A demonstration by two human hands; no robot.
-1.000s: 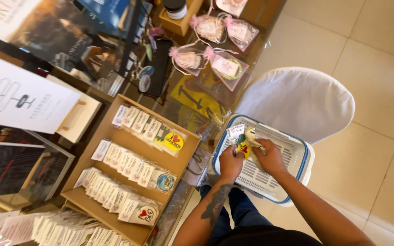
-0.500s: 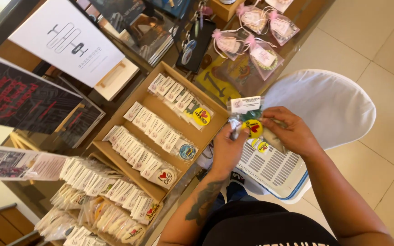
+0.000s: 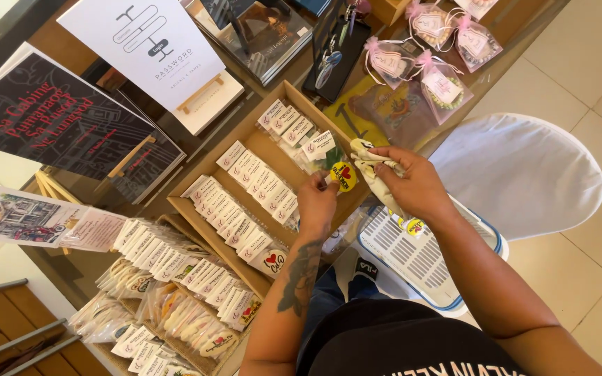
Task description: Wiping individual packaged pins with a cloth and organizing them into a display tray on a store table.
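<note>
Yellow round badge with a red heart is sitting at the near right corner of the cardboard tray, in a clear packet, being pinched at its lower left edge by the left hand; fingers are closing on it thumb against forefinger, not wide at all. Packet's long axis is running up and away from the person toward the white header card, in line with the row. Left hand is nearer, touching; right hand is just beside to the right, fingers curling tight around a bunch of pale packets whose top end is reaching almost to the badge. Badge is looking flat, glossy, bright yellow with dark lettering too small to tell. Tray is holding three slanted rows of white carded packets, another heart badge at the near end of the left row. Desk is also carrying pink-ribboned gauze bags and standing signs. White slotted basket with blue rim is lying below the right hand, beside a white covered chair.
</note>
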